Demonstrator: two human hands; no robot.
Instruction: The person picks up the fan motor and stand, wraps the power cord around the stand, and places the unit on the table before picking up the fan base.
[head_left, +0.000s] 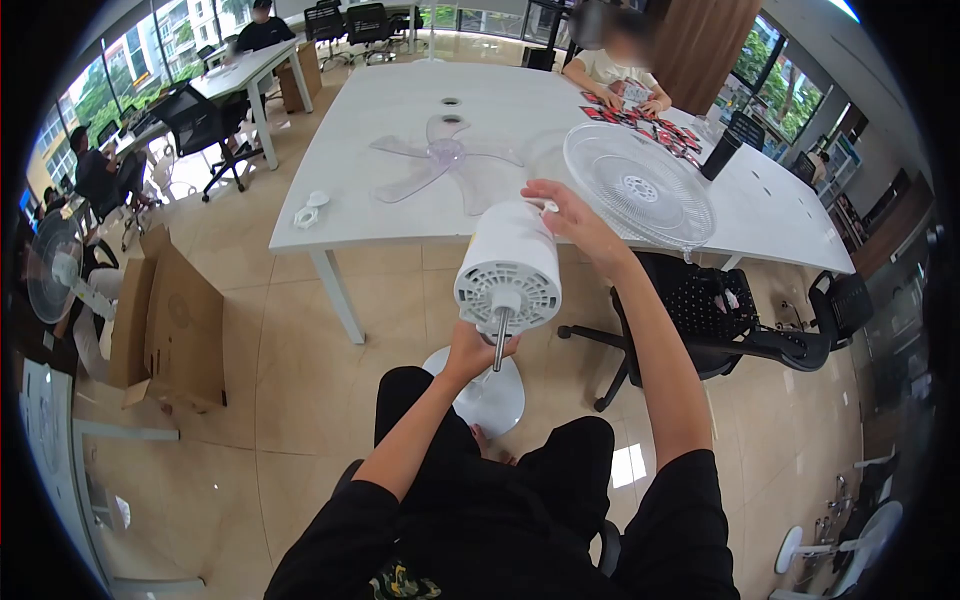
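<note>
A white fan motor head point(508, 255) with a slotted front and a bare metal shaft point(500, 345) points toward me, tilted down. My left hand point(472, 352) is wrapped round its underside, partly hidden by the housing. At the rear top, my right hand point(572, 215) grips the motor head, its fingers beside a small white knob point(549, 205). Below, the round white fan base point(490, 400) stands on the floor between my legs. On the table lie a clear fan blade point(446, 152) and, to the right, a round white fan grille point(625, 165).
Two small white plastic parts, a cap point(318, 198) and a ring nut point(306, 216), lie near the left corner of the white table point(350, 110). A black cylinder point(722, 155) stands at right. Across the table sits a person point(618, 70) by red items. An office chair point(690, 320) and cardboard box point(180, 325) flank me.
</note>
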